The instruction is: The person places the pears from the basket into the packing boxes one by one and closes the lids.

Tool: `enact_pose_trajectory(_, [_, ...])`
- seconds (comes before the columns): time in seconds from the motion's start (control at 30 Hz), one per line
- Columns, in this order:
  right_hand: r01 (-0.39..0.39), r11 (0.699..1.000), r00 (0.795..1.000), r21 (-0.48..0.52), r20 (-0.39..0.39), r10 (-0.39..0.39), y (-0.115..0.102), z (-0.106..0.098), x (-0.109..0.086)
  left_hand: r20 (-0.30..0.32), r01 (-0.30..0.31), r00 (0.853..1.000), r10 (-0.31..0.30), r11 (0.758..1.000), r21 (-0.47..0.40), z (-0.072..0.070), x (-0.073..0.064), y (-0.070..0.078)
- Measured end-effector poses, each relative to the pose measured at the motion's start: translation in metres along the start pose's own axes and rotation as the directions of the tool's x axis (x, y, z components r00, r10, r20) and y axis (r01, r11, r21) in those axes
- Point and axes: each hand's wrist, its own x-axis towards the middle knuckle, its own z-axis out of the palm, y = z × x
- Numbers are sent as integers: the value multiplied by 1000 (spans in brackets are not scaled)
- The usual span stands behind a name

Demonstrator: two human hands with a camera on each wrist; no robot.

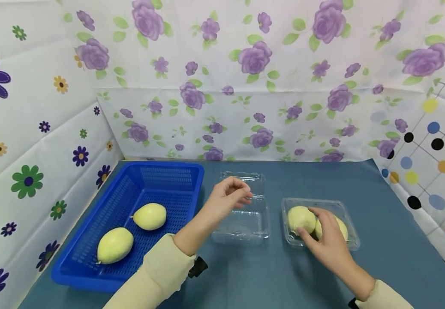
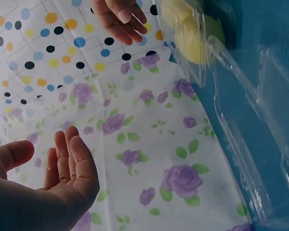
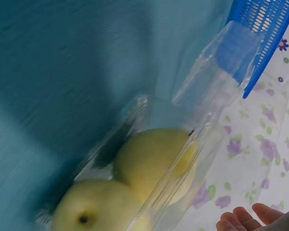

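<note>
My left hand [image 1: 231, 195] hovers above a clear plastic clamshell box [image 1: 245, 216] whose lid [image 1: 251, 182] lies back behind it. Its fingers are loosely bent and hold nothing; the left wrist view shows a gap between thumb and fingers. On the right, my right hand [image 1: 328, 240] hangs over a second clear box [image 1: 286, 201], thumb and fingers spread. Inside that box two pale yellow pears [image 1: 301, 219] lie side by side, the right one [image 3: 154, 163] partly hidden by the hand in the head view. Whether the right fingers touch a pear, I cannot tell.
To the left stands a blue perforated plastic basket [image 1: 199, 184] with two pale yellow pears [image 1: 150, 216] lying apart in it. Flowered sheeting [image 1: 222, 120] walls off the back and left of the blue-green table [image 1: 253, 279]; dotted sheeting [image 1: 438, 171] hangs at the right.
</note>
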Motion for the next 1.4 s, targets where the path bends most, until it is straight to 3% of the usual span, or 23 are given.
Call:
enact_pose_trajectory(0.33, [-6, 999, 999, 51, 42, 4, -22, 23, 0, -79, -41, 996, 42, 999, 21, -22, -1, -1])
enact_pose_trajectory(0.63, [-25, 996, 995, 81, 98, 17, -31, 43, -1, -168, -108, 977, 127, 987, 116, -48, 4, -10])
enact_pose_trajectory(1.0, [-84, 991, 984, 107, 163, 66, -42, 58, 3, -290, -77, 949, 127, 981, 176, -81, 6, -26])
enact_pose_trajectory(1.23, [-202, 977, 956, 75, 232, 180, -42, 65, 4, -348, -34, 932, 105, 979, 203, -98, 9, -31])
enact_pose_trajectory(1.4, [-243, 969, 939, 47, 261, 223, -39, 71, 3, -405, 22, 909, 99, 959, 284, -110, 7, -38])
